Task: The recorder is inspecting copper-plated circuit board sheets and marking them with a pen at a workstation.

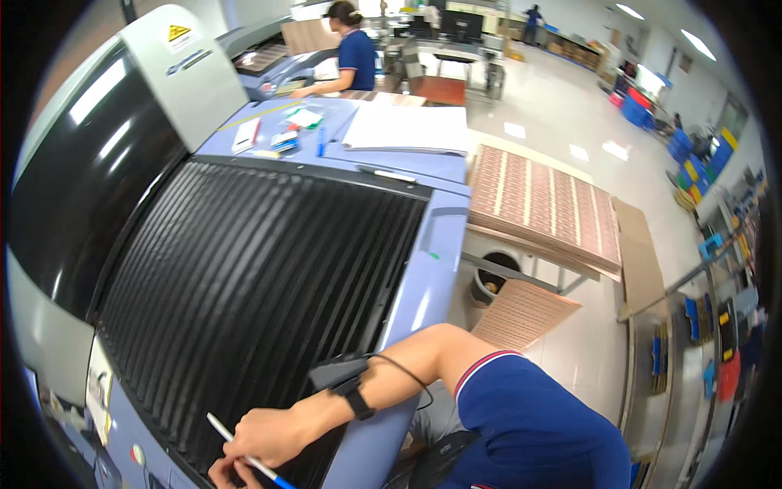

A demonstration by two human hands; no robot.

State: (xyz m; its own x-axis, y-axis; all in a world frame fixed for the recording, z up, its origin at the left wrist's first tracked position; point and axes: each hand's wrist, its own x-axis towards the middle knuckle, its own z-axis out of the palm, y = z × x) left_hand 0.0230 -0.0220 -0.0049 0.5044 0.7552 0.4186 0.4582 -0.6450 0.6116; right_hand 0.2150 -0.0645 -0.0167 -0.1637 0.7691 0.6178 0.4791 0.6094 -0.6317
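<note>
My right hand (259, 440) is at the lower edge of the head view, with its fingers closed round a thin white pen with a blue end (224, 429). The hand rests over the near edge of a wide black ribbed panel (252, 277) on top of a large blue-grey machine (423, 277). A black band with a small device (346, 383) and a thin cable sits on that wrist. My forearm bends back to a blue short sleeve (529, 416). My left hand is out of view.
Papers, pens and a white sheet stack (407, 128) lie on the machine's far end. To the right stand pallets of printed brown sheets (546, 204) and a round bin (493, 277). A person in a blue shirt (356, 57) works at the back.
</note>
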